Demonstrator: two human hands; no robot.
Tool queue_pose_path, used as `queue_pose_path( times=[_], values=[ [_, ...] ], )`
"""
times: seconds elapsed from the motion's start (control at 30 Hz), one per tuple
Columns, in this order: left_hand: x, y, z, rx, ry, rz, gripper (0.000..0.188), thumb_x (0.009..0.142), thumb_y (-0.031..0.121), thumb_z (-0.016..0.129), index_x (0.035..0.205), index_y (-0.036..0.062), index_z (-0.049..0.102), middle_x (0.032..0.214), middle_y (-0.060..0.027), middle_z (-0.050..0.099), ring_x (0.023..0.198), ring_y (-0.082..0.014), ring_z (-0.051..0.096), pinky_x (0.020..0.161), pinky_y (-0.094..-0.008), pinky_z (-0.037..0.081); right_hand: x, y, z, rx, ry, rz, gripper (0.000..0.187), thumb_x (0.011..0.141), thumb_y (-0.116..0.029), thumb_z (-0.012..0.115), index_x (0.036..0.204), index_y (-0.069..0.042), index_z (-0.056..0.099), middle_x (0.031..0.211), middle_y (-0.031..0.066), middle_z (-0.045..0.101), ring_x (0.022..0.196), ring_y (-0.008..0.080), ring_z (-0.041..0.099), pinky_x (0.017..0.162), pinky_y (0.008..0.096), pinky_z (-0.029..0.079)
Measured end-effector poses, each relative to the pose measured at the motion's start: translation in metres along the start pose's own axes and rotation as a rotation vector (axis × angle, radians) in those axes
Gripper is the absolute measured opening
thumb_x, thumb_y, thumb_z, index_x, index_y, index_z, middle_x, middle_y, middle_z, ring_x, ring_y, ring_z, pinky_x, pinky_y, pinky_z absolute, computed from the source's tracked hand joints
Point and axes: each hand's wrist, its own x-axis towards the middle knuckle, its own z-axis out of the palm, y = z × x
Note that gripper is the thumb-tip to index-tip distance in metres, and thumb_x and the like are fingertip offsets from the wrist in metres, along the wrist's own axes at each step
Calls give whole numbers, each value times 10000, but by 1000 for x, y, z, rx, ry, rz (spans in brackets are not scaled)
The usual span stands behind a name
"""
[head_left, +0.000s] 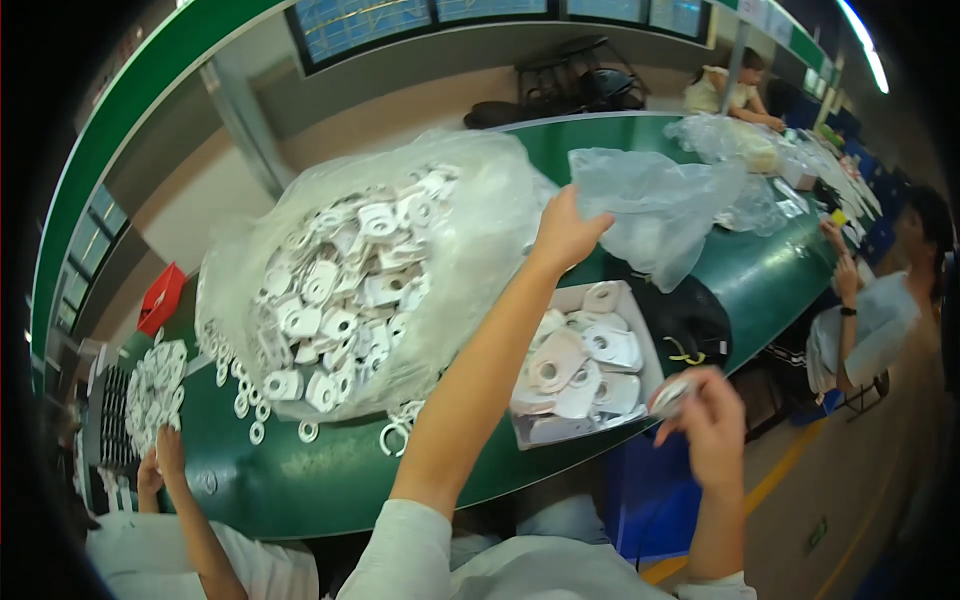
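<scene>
One long green table [300, 485] carries a big translucent bag [475, 250] heaped with white ringed parts [340, 290]. To its right lies a crumpled clear bag [655, 205]; nearer stands an open box [648, 355] of similar parts, a black item [692, 312] just beyond. The left forearm [478, 385] reaches across, partly hiding the box's left side; its left hand [570, 232] is at the clear bag's left edge, thumb spread rightward, grip impossible to tell. Beside the box's right edge, the bent right hand [710, 420] pinches a blurred whitish piece [671, 397].

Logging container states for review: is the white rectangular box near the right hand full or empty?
Full, or nearly so: white plastic parts with round holes lie piled across the white rectangular box, hiding its floor.
</scene>
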Motion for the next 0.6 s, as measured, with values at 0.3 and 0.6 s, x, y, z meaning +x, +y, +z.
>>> queue_pose_path(
  times=[0.3,0.6],
  values=[
    [-237,5,-231,-404,232,-333,166,881,13,602,1038,-30,632,902,-72,672,788,-117,629,706,-227,486,-55,99,129,-219,-547,119,284,874,-51,608,1154,-8,590,794,110,677,604,130,653,539,249,522],
    [-333,-51,-279,144,433,-613,115,836,27,632,940,-5,670,858,-82,676,714,-130,624,624,-234,470,-34,130,169,-463,-436,-41,256,843,-79,651,1091,-18,629,674,122,632,504,146,614,456,269,474]
  ],
)
